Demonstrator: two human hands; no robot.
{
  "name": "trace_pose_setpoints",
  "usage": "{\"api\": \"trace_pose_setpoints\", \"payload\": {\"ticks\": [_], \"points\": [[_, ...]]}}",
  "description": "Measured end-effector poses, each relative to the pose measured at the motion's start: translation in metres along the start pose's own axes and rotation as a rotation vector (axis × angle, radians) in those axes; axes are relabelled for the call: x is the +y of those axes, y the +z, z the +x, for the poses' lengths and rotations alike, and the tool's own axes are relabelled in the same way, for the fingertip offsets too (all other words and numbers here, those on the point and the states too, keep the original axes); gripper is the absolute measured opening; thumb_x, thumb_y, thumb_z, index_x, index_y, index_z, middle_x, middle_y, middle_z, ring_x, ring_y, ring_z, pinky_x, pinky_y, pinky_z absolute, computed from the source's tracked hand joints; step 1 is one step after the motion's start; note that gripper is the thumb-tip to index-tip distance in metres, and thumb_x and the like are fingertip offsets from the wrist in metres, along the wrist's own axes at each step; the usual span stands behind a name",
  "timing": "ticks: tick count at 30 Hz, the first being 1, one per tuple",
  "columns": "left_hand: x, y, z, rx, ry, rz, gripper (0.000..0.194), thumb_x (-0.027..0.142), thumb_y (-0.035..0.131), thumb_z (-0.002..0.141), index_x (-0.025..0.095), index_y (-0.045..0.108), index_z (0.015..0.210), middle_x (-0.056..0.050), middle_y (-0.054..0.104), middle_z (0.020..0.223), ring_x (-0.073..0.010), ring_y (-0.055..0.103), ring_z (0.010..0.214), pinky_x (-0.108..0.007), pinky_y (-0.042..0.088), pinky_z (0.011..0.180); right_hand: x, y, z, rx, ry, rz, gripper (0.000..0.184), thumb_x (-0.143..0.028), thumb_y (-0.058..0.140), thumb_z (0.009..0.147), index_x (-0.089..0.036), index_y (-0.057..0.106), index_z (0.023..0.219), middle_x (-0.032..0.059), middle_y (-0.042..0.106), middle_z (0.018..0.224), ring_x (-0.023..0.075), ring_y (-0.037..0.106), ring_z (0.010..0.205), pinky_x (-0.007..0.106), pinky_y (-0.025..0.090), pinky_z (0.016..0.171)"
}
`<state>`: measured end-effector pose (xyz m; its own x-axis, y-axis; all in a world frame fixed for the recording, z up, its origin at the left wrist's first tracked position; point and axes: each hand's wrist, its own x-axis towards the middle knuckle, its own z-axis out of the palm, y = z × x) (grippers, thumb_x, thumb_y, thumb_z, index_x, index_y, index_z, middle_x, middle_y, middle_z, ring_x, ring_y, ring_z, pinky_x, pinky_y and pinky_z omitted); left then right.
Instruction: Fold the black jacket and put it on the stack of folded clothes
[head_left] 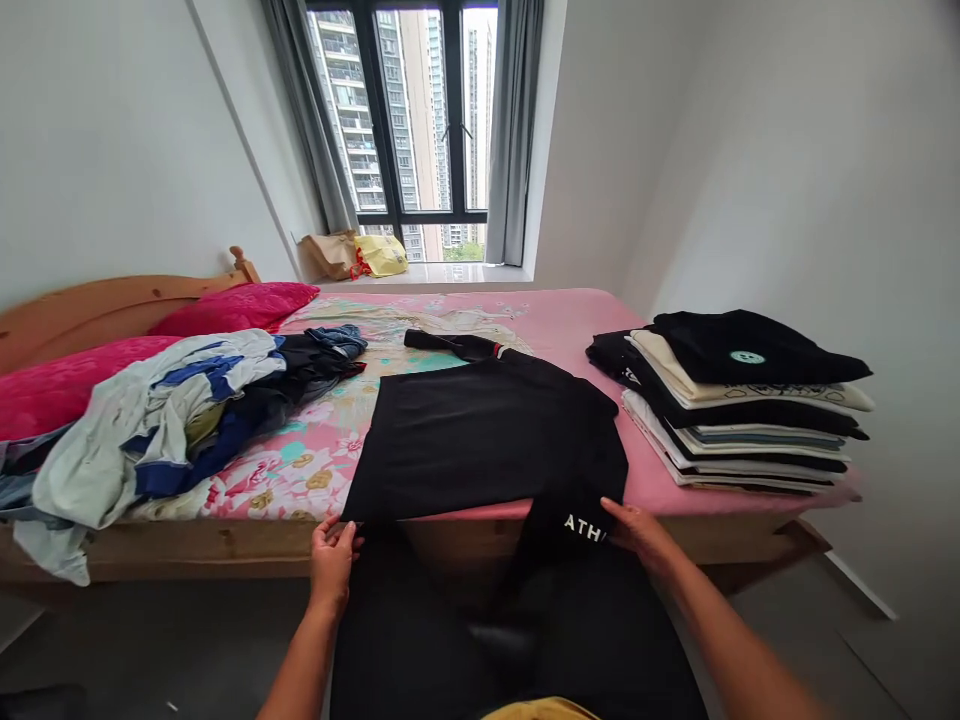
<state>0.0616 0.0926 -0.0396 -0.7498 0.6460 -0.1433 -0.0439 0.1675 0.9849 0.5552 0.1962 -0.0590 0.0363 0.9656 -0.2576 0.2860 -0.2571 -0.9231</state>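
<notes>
A black long-sleeved top (465, 430) lies spread sideways across the bed's near edge, its hem to the left. One sleeve stretches away at the far side, with a small red and white band on it. The near sleeve, with white letters reading "ATH" and partly covered, hangs over the edge. My left hand (335, 562) is closed on the near hem corner, thumb and fingers together. At the near right, my right hand (639, 535) grips the top beside the lettering, thumb uppermost; its other fingers are mostly hidden.
A tall stack of folded clothes (750, 400) stands on the bed's right side. Heaped loose clothes (202, 410) lie at the left, partly hanging over the wooden bed edge (225, 545). Red pillows (247, 305) rest by the headboard. Bags (381, 256) sit on the windowsill.
</notes>
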Motion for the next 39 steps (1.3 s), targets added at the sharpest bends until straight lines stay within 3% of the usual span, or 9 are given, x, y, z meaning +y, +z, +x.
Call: {"api": "trace_pose_setpoints", "payload": {"ticks": [4,7,10,16,19,25,32,36,39], "points": [[-0.024,0.014,-0.029,-0.131,0.084,0.214,0.037,0.038,0.064,0.066,0.018,0.059,0.096,-0.003,0.066,0.079,-0.019,0.066,0.072,-0.031,0.052,0.067,0.015,0.028,-0.02,-0.129,-0.046,0.034,0.051,-0.05,0.069,0.058,-0.013,0.066,0.094,0.0082,0.069,0.091,0.0274,0.063,0.09,0.038,0.05,0.081],[-0.027,0.04,-0.055,-0.427,0.157,0.385,0.029,0.041,0.063,0.068,0.02,0.065,0.088,-0.005,0.07,0.088,-0.0233,0.065,0.089,-0.035,0.05,0.083,0.013,0.04,-0.023,-0.068,-0.051,-0.038,0.042,-0.043,0.068,0.058,-0.011,0.068,0.087,0.0082,0.069,0.086,0.0304,0.062,0.09,0.041,0.048,0.083],[-0.022,0.077,-0.081,-0.725,0.186,0.416,0.039,0.041,0.06,0.072,0.017,0.063,0.103,-0.009,0.069,0.103,-0.0242,0.063,0.099,-0.036,0.049,0.089,0.004,0.041,-0.031,-0.053,-0.059,-0.007,0.043,-0.045,0.065,0.065,-0.012,0.068,0.093,0.008,0.069,0.093,0.0297,0.061,0.095,0.04,0.048,0.085],[-0.024,0.153,-0.136,-0.999,0.173,0.316,0.079,0.031,0.077,0.059,0.015,0.048,0.131,-0.013,0.053,0.134,-0.0287,0.046,0.126,-0.041,0.032,0.109,-0.018,0.043,-0.074,-0.232,0.047,0.718,0.047,-0.048,0.069,0.074,-0.017,0.063,0.109,0.0085,0.067,0.108,0.0256,0.061,0.101,0.039,0.048,0.089],[-0.031,0.17,-0.159,-1.083,0.072,0.145,0.062,0.038,0.073,0.066,0.013,0.058,0.121,-0.013,0.063,0.121,-0.0296,0.055,0.116,-0.042,0.039,0.103,-0.021,0.047,-0.089,-0.262,0.082,0.897,0.044,-0.04,0.074,0.074,-0.019,0.061,0.11,0.0081,0.065,0.112,0.0243,0.061,0.103,0.04,0.047,0.092],[-0.021,0.148,-0.187,-1.128,-0.286,-0.158,0.053,0.044,0.073,0.069,0.013,0.063,0.11,-0.011,0.071,0.101,-0.0279,0.066,0.093,-0.042,0.048,0.089,-0.01,0.053,-0.101,-0.199,0.124,0.958,0.045,-0.035,0.077,0.072,-0.016,0.062,0.109,0.0089,0.066,0.109,0.0247,0.062,0.102,0.04,0.048,0.092],[0.017,0.122,-0.204,-1.354,-0.417,0.052,0.045,0.044,0.076,0.064,0.008,0.072,0.09,-0.011,0.072,0.08,-0.0251,0.067,0.077,-0.038,0.049,0.081,-0.017,0.05,-0.121,-0.146,0.112,0.983,0.041,-0.041,0.069,0.079,-0.018,0.061,0.112,0.0082,0.064,0.115,0.0249,0.058,0.109,0.04,0.046,0.095],[0.043,0.118,-0.209,-1.37,-0.481,-0.176,0.043,0.04,0.068,0.074,0.009,0.069,0.104,-0.013,0.072,0.089,-0.0244,0.067,0.082,-0.037,0.048,0.084,-0.027,0.039,-0.145,-0.355,0.074,0.818,0.05,-0.046,0.065,0.08,-0.015,0.059,0.119,0.012,0.061,0.119,0.028,0.054,0.115,0.044,0.04,0.101],[0.052,0.111,-0.213,-1.496,-0.372,-0.066,0.048,0.036,0.074,0.07,0.013,0.066,0.112,-0.01,0.07,0.097,-0.0246,0.064,0.091,-0.036,0.046,0.087,-0.033,0.028,-0.164,-0.483,-0.034,0.624,0.06,-0.048,0.068,0.077,-0.015,0.055,0.126,0.0132,0.056,0.125,0.0293,0.049,0.119,0.045,0.035,0.104]]}}
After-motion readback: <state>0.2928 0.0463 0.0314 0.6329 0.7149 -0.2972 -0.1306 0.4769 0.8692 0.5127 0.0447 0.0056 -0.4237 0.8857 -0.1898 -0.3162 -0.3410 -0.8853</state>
